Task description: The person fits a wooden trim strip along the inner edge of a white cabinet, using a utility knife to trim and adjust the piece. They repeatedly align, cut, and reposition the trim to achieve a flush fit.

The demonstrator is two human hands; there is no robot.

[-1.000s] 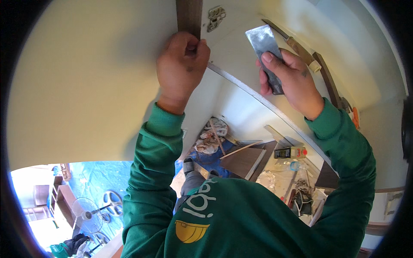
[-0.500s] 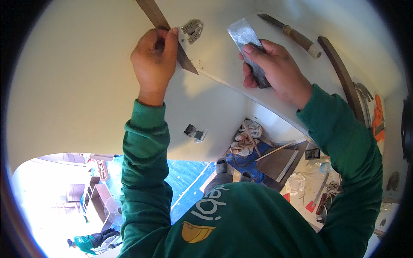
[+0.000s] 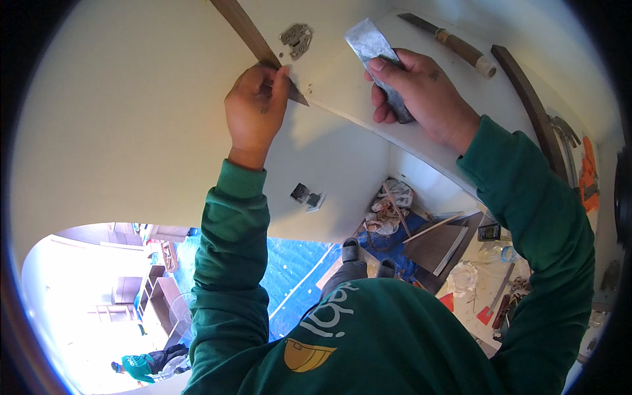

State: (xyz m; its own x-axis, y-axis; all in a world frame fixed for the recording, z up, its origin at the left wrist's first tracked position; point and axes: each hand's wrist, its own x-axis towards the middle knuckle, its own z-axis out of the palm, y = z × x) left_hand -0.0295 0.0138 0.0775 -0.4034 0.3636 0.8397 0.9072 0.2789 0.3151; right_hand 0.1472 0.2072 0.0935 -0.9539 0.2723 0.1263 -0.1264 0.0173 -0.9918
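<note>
My left hand (image 3: 255, 118) is closed around a narrow brown wooden strip (image 3: 243, 27), with thumb and fingers pinching it close to its slanted end. That end lies by the edge of the pale panel (image 3: 164, 131). In my right hand (image 3: 431, 95) is a flat grey metal blade (image 3: 370, 45), wider and brighter at its upper end, gripped by its darker lower part with the thumb on its face. The blade is held apart from the strip. A metal hinge fitting (image 3: 296, 41) sits beside the strip, above my left hand.
On the white surface at the upper right lie a wooden-handled knife-like tool (image 3: 461, 49), a dark wooden bar (image 3: 526, 95), a hammer (image 3: 566, 135) and an orange item (image 3: 588, 172). Blue sheeting (image 3: 289, 266) covers the floor below. A person (image 3: 137, 366) is far off at lower left.
My left hand has slid down along the wooden strip toward its slanted end. My right hand still holds the metal blade, slightly higher in view. The whole view has shifted a little.
</note>
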